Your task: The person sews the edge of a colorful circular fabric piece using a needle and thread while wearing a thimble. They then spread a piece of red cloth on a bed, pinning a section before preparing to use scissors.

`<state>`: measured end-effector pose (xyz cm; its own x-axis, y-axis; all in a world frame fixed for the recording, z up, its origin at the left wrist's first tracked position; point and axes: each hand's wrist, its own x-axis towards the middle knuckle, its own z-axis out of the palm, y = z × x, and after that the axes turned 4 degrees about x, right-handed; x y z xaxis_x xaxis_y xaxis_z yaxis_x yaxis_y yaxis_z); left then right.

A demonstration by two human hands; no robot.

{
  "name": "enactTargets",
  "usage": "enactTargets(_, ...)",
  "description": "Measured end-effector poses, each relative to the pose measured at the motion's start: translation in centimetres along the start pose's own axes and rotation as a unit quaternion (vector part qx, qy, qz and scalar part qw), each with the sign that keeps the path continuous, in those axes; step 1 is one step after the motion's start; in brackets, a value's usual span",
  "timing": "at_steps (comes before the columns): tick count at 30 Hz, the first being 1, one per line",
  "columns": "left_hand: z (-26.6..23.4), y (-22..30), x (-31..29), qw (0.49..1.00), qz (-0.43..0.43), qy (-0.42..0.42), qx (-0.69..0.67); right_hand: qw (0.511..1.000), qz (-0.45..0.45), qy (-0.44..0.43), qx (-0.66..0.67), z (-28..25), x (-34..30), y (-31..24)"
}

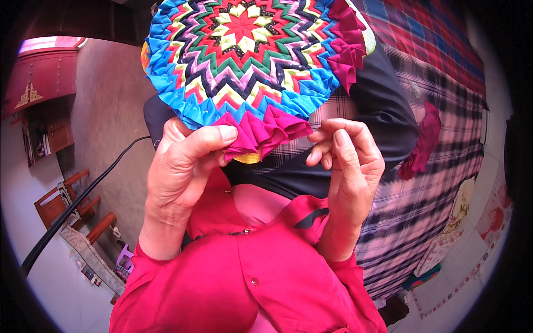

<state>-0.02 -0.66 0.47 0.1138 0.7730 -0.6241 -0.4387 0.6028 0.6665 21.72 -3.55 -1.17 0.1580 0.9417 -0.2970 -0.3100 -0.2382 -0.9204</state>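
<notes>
A round patchwork mat (pixel 241 55) of folded, pointed fabric rings rests over my lap, with a red and yellow star at its centre and a blue pleated outer ring. My left hand (pixel 183 158) pinches its near edge between thumb and fingers, on a pleated magenta fabric strip (pixel 269 130). Beneath that strip a bit of yellow backing shows. My right hand (pixel 352 166) is at the strip's right end, fingers curled and drawn together; anything between them is too small to make out. Another magenta pleated section (pixel 347 47) runs along the mat's right rim.
A pink and black plaid cloth (pixel 416 222) covers the surface at my right, with a crumpled magenta fabric piece (pixel 425 141) on it. Wooden chairs (pixel 72 202) and a red cabinet (pixel 41 80) stand to the left. A black cable (pixel 83 194) crosses the left side.
</notes>
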Motion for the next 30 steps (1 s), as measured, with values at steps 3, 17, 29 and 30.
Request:
enactTargets(3, 0.3, 0.1, -0.3, 1.000, 0.009, 0.004, 0.009, 0.999, 0.032, -0.015, 0.006, 0.3, -0.2, -0.2)
enactTargets(17, 0.2, 0.3, -0.3, 0.991, 0.091, -0.047, 0.086, 0.853, -0.305, -0.227, -0.357, 6.7, 2.2, -3.7)
enactTargets(29, -0.8, 0.1, -1.0, 0.985, 0.119, -0.066, 0.105, 0.784, -0.350, -0.370, -0.355, 6.3, 4.2, -3.4)
enactTargets(30, -1.6, -0.5, -0.4, 0.985, 0.125, -0.060, 0.101, 0.757, -0.396, -0.374, -0.361, 6.7, 4.8, -2.1)
